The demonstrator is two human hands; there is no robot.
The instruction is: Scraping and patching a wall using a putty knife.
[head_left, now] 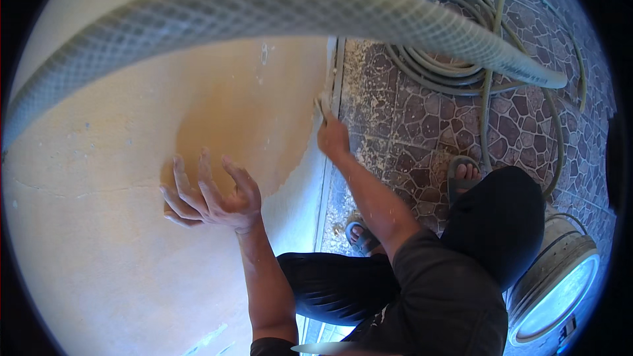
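My left hand (pixel 214 196) is raised beside a pale wall (pixel 99 178), fingers spread and nothing in them; its palm is dusty. Whether the fingertips rest on the wall I cannot tell. Low on the wall, my right hand (pixel 333 138) grips a small scraper (pixel 321 108), its blade mostly hidden by the angle. The tool sits at the ragged border between a tan bare patch (pixel 250 112) and a whiter coat (pixel 293 191), near the wall's bottom edge.
A thick mesh-lined hose (pixel 283 6) arches across the view up close. Behind it lies a coiled hose (pixel 442 72) on the stone-patterned floor (pixel 422 118). Pale flakes (pixel 359 66) litter the floor along the wall. A white bucket (pixel 554 283) stands right of my knee.
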